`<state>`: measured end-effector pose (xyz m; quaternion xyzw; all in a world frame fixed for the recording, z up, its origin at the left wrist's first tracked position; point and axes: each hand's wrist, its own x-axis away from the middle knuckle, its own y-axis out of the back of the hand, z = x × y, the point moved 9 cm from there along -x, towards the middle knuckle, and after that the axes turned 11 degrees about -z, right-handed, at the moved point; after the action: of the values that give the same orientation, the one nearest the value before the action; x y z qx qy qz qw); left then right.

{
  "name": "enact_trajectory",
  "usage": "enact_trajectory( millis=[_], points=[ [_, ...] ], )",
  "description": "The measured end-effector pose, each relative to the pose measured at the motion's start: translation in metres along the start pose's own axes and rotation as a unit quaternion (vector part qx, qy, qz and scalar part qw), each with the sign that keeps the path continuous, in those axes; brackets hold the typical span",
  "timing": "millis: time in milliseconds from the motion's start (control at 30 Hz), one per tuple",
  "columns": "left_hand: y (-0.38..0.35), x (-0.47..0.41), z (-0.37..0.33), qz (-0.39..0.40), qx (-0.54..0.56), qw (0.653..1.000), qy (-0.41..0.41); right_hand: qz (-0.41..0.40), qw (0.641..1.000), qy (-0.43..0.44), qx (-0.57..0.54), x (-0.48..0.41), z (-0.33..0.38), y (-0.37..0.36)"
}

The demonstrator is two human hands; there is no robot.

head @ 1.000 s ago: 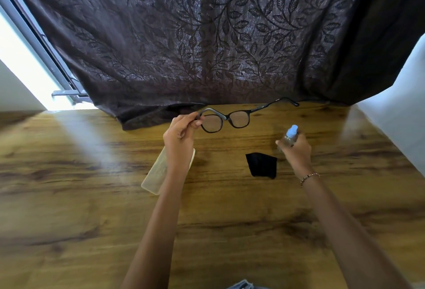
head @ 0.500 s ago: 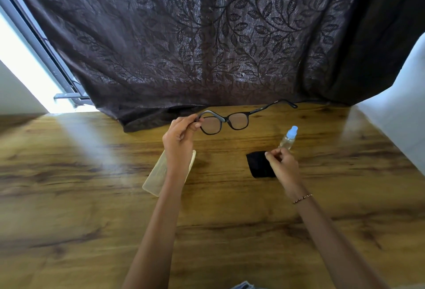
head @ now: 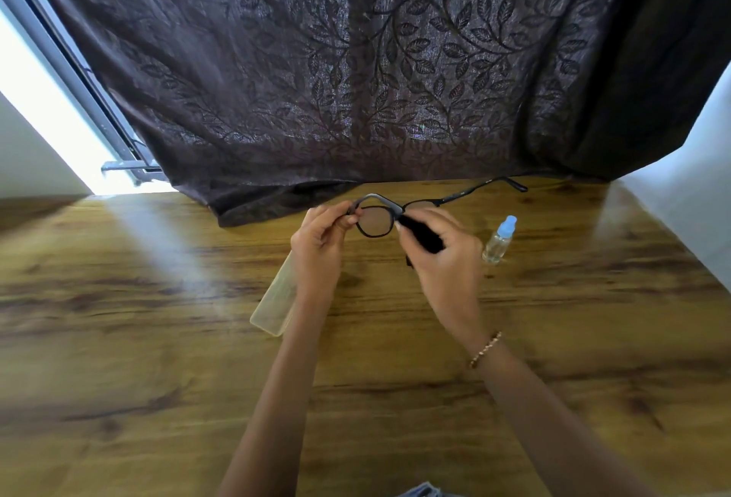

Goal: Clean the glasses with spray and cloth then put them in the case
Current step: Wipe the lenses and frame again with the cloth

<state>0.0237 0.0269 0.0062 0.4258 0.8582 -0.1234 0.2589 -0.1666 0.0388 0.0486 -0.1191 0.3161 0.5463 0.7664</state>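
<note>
My forearms reach forward, hands close together. My left hand (head: 316, 247) pinches the glasses (head: 375, 221) by the rim — my right hand (head: 445, 259) curls round the cloth (head: 424, 236).

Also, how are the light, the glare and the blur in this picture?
Head view: daylight overexposes the window at left and throws a glare streak across the table; the wide lens bows the curtain; the right hand and its cloth are motion-blurred, the glasses sharper.

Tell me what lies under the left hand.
A pale glasses case lies flat on the wooden table beneath the left hand. Its near end shows; the hand and wrist cover its far end.
</note>
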Motion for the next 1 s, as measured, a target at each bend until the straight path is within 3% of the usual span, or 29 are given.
enact_trajectory(
  millis=[33, 100, 333, 433, 533, 600, 767, 867, 1000],
  points=[
    [-0.001, 0.001, 0.0, -0.002, 0.0, 1.0, 0.005, 0.015, 0.994, 0.091, 0.059, 0.003, 0.013, -0.007],
    [-0.001, 0.002, 0.001, -0.006, -0.001, 1.0, 0.013, 0.05, 0.969, 0.181, 0.158, 0.014, 0.02, -0.023],
    [-0.003, 0.006, -0.003, 0.001, -0.01, 1.0, 0.02, 0.096, 0.922, 0.232, 0.296, 0.031, 0.016, -0.04],
    [-0.001, 0.002, -0.01, -0.017, 0.002, 1.0, 0.014, 0.056, 0.896, 0.235, 0.373, 0.024, 0.014, -0.035],
    [-0.001, 0.0, -0.015, -0.018, 0.014, 1.0, 0.01, 0.011, 0.908, 0.257, 0.33, 0.023, 0.022, -0.028],
    [-0.003, 0.0, -0.015, -0.01, 0.013, 1.0, 0.01, 0.03, 0.922, 0.274, 0.272, 0.025, 0.028, -0.032],
    [0.001, -0.005, -0.019, -0.02, 0.015, 1.0, 0.013, 0.025, 0.896, 0.275, 0.349, 0.02, 0.025, -0.033],
    [0.002, -0.007, -0.022, -0.029, 0.003, 1.0, 0.003, -0.016, 0.91, 0.277, 0.308, 0.023, 0.03, -0.028],
    [-0.001, -0.006, -0.023, -0.019, -0.002, 1.0, 0.005, 0.016, 0.914, 0.293, 0.281, 0.028, 0.032, -0.036]
  ],
)
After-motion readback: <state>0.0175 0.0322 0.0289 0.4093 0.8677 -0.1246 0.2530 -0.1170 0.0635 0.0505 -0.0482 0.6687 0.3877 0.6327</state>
